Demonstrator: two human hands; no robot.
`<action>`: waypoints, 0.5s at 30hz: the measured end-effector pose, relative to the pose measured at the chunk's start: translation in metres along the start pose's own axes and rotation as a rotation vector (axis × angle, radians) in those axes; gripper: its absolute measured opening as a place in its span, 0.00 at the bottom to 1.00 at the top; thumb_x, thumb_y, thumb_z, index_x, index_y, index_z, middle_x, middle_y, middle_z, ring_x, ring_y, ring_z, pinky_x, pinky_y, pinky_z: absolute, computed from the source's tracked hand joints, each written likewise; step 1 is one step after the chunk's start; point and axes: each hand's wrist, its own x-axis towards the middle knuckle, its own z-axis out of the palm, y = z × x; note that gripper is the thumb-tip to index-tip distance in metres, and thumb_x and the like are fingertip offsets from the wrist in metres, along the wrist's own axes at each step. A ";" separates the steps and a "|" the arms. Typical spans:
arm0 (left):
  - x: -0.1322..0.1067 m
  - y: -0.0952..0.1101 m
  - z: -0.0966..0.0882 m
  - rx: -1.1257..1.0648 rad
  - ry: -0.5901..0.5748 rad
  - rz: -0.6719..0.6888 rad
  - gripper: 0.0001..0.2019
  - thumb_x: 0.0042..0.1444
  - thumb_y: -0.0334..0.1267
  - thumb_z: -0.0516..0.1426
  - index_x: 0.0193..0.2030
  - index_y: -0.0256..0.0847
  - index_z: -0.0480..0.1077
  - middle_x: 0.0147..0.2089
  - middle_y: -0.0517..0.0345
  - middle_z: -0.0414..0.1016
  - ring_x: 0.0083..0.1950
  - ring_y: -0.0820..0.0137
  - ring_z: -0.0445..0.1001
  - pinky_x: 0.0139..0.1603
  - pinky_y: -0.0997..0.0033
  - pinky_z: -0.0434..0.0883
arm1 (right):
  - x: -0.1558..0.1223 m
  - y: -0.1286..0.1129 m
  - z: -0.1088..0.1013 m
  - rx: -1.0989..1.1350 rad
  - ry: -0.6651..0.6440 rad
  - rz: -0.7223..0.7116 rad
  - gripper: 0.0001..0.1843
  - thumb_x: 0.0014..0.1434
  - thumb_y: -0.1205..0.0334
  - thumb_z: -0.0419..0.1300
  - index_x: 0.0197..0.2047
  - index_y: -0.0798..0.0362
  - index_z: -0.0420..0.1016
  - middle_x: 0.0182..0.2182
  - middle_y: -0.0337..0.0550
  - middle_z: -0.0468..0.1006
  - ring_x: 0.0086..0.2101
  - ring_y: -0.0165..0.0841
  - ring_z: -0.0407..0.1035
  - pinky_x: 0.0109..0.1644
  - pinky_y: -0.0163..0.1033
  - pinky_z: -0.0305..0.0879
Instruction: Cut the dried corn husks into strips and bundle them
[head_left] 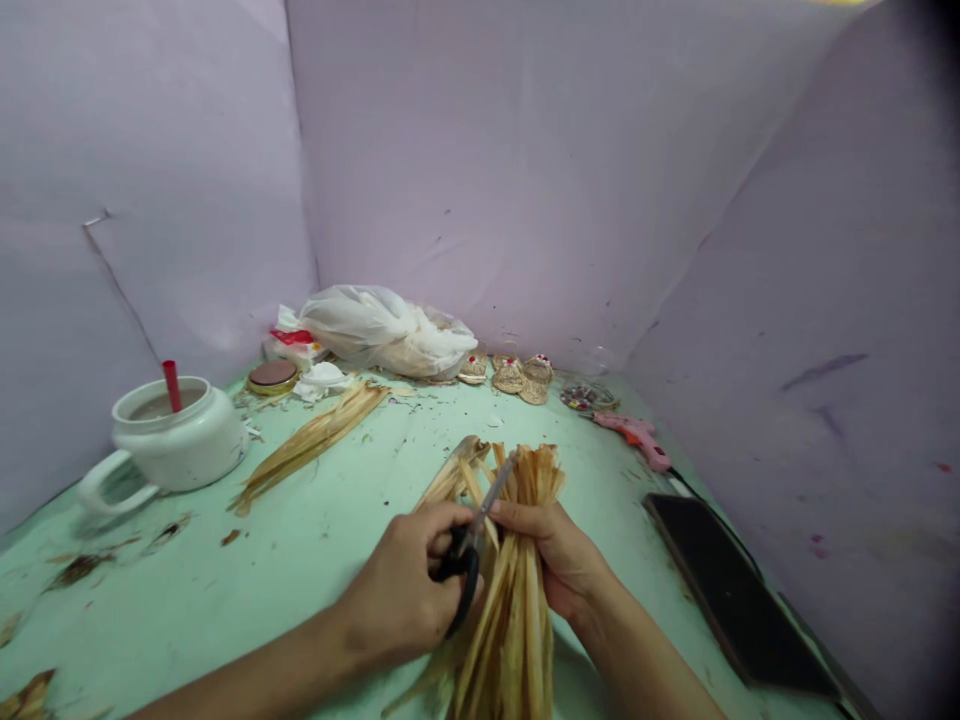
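Note:
My left hand (401,590) is closed on the black handles of a pair of scissors (489,497). The blades point up and right into the top of a bundle of dried straw-coloured leaf strips (517,625). My right hand (559,555) grips that bundle around its middle and holds it upright, just above the pale green table (300,545). The cut ends of the strips fan out above my fingers. A few loose strips (454,475) stick out to the left, behind the scissors.
A white pot (180,445) with a red stick stands at the left. A second pile of strips (315,440) lies mid-table. At the back are a plastic bag (382,330), small woven pieces (521,375) and a pink glue gun (636,433). A dark flat slab (731,590) lies right. Lilac walls enclose the table.

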 end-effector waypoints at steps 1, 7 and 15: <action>0.001 0.001 -0.007 0.052 0.028 0.015 0.13 0.46 0.32 0.56 0.41 0.38 0.68 0.27 0.61 0.71 0.28 0.73 0.69 0.29 0.77 0.66 | 0.000 -0.005 -0.003 -0.026 0.023 0.011 0.16 0.33 0.70 0.69 0.29 0.60 0.74 0.19 0.44 0.77 0.19 0.36 0.71 0.26 0.40 0.69; 0.012 0.010 -0.046 0.014 -0.075 -0.203 0.18 0.41 0.36 0.56 0.42 0.37 0.69 0.26 0.60 0.71 0.22 0.74 0.66 0.23 0.75 0.62 | 0.001 -0.030 -0.019 -0.070 0.123 -0.046 0.16 0.33 0.71 0.68 0.31 0.60 0.74 0.20 0.44 0.78 0.19 0.35 0.71 0.26 0.40 0.70; 0.014 0.014 -0.046 -0.012 -0.222 -0.210 0.19 0.37 0.37 0.58 0.40 0.35 0.71 0.27 0.57 0.72 0.22 0.75 0.65 0.22 0.75 0.62 | -0.002 -0.020 -0.014 -0.180 0.027 -0.056 0.21 0.28 0.67 0.71 0.30 0.58 0.72 0.18 0.40 0.75 0.19 0.35 0.70 0.24 0.39 0.68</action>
